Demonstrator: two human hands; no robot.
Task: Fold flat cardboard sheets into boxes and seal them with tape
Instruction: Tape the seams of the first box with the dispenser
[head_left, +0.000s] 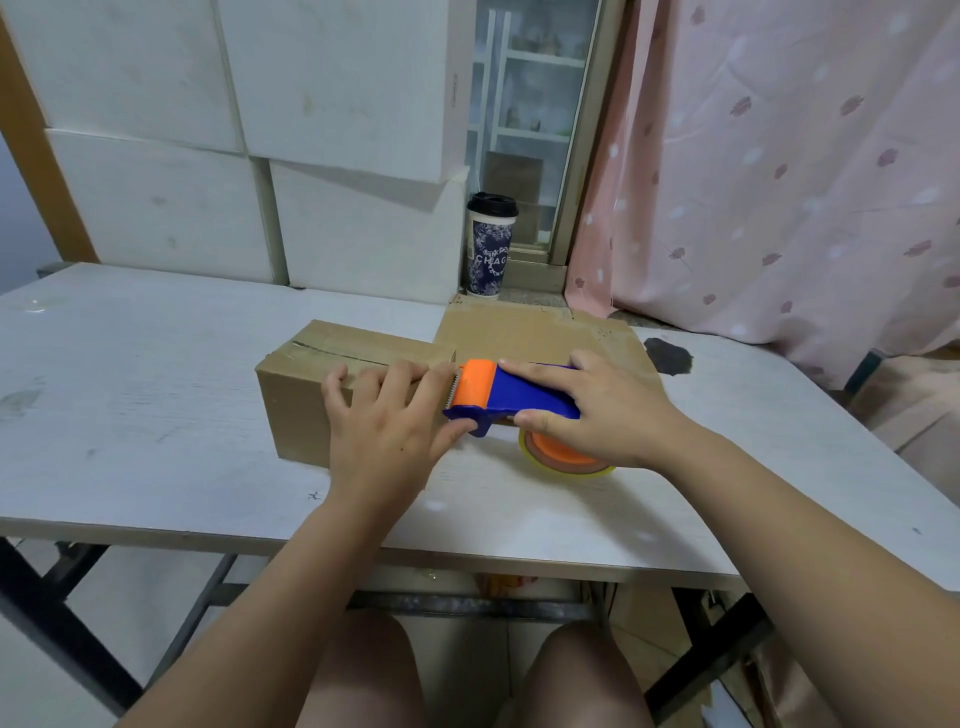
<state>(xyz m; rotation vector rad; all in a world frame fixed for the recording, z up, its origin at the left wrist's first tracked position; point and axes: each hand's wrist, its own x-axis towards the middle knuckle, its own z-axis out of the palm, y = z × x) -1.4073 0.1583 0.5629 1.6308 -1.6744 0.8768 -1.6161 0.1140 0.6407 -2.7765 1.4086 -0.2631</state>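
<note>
A small cardboard box (322, 395) sits folded up near the middle of the white table (130, 415), its top flaps meeting along a seam that already carries a glossy strip of tape. The person's left hand (387, 415) lies across the box's right end, fingers spread flat on the top and thumb reaching down toward the blue frame of the tape dispenser (519, 397). It is pressing, not closed round anything. The right hand (592, 410) is wrapped over the dispenser's blue handle, gripping it, with the orange roller and toothed blade right at the box's right top edge and the tape roll (566, 460) hanging below, just above the table. Behind the dispenser lies another piece of cardboard (540, 332), toward the table's far edge; whether it is a flat sheet or a low box I cannot tell. A lidded paper cup (490, 244) stands on the sill beyond it.

To me this looks like the end of a taping pass, at the point of carrying the tape over the edge and cutting it. The risks seem plain enough: the left fingertips are touching close to the serrated blade, so a quick twist to cut could nick them. If the left hand eases off, the light box could slide along the table, and the tape could wrinkle or pull off the seam. A weak tear would leave the tape stretched and stuck to itself.
</note>
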